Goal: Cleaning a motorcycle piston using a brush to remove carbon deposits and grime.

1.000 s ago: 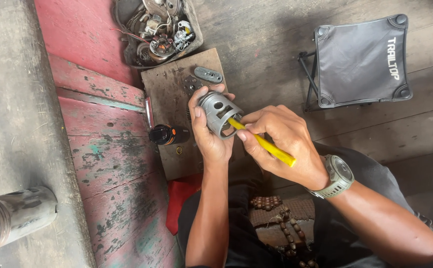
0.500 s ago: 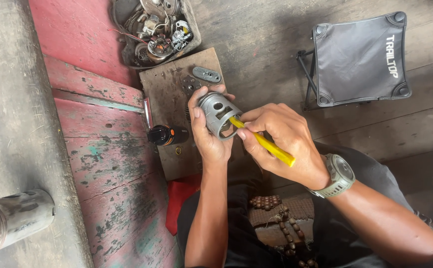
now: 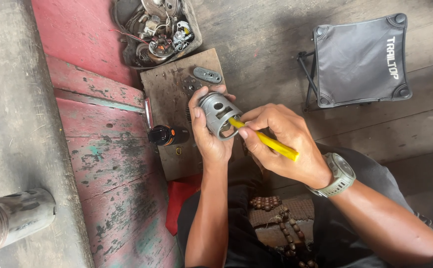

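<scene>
Seen from above, a seated person's two bare hands met just above their lap. The left hand (image 3: 210,135) was wrapped firmly around a grey metal piston (image 3: 219,114), a short hollow cylinder with a round hole in its side, its open end facing right toward the other hand. The right hand (image 3: 282,144), with a pale grey wristwatch (image 3: 339,174) on its wrist, pinched a thin yellow-handled tool (image 3: 265,140) between thumb and fingers; the tool's far tip touched the rim of the piston's open end. Both grips were closed tight on what they held.

Beneath the hands lay a worn brown wooden board (image 3: 172,92), stained with oil. On it, far from the person, rested a small grey oval metal plate (image 3: 207,75). A small black bottle with an orange band (image 3: 168,135) lay on its side at the board's left edge. At the far end sat a shallow tray of tangled engine parts and wires (image 3: 156,31). To the left ran red painted planks with peeling paint (image 3: 107,149), then a grey concrete ledge (image 3: 18,109), with a dull metal cylinder (image 3: 13,221) lying at the near left. At the far right stood a black folding fabric stool (image 3: 360,59) on a weathered wooden floor. A string of brown wooden beads (image 3: 271,211) lay in the person's lap.
</scene>
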